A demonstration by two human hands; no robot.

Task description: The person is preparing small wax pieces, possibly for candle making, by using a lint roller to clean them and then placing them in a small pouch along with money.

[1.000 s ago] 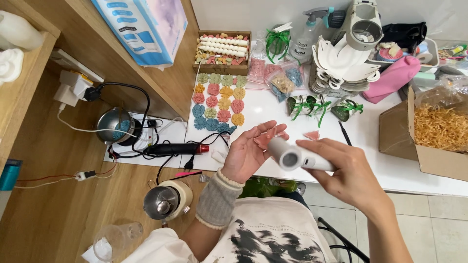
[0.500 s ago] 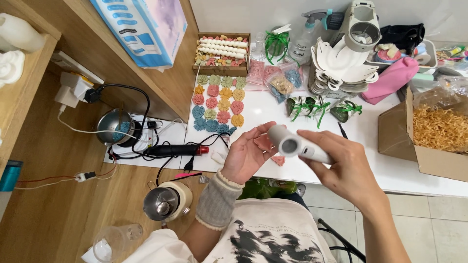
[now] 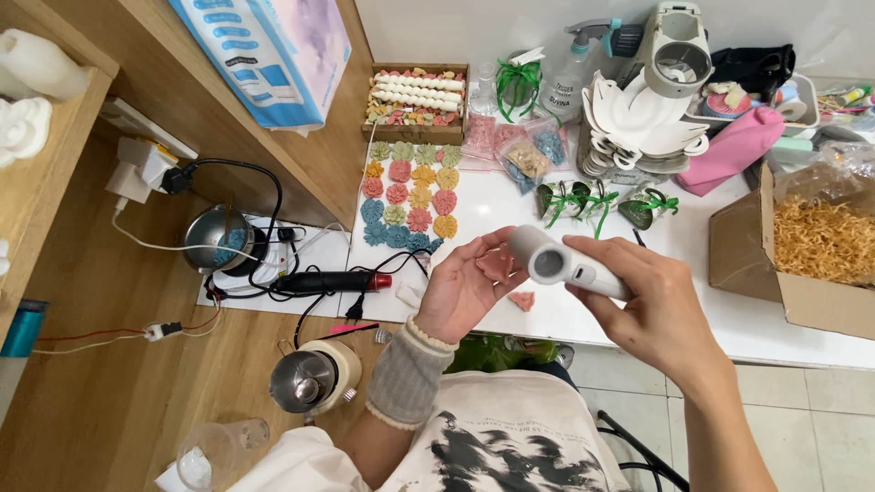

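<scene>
2 hands meet over the near edge of the white table (image 3: 638,319), with everything else spread behind them. largest in view is the cardboard box (image 3: 756,264) of straw-like shreds at the right, then the stack of white petal-shaped dishes (image 3: 638,118) at the back, and the rows of coloured flower-shaped pieces (image 3: 410,196) laid flat on the table further left. a black and red tool (image 3: 328,282) lies on a white sheet on the wooden surface, near a small metal pot (image 3: 214,239).

the right hand (image 3: 656,310) is wrapped around a white handheld device (image 3: 565,266), fingers closed over its body; its long axis runs from the palm up and left, and its round grey end faces the camera. just left of that end, the left hand (image 3: 465,292) is cupped palm-up, fingers loosely curled, cradling a pink flower-shaped piece (image 3: 497,264). the device's tip sits just beside this piece, possibly touching; i cannot tell which. a second, smaller pink piece (image 3: 521,301) lies on the table just below the hands.
</scene>
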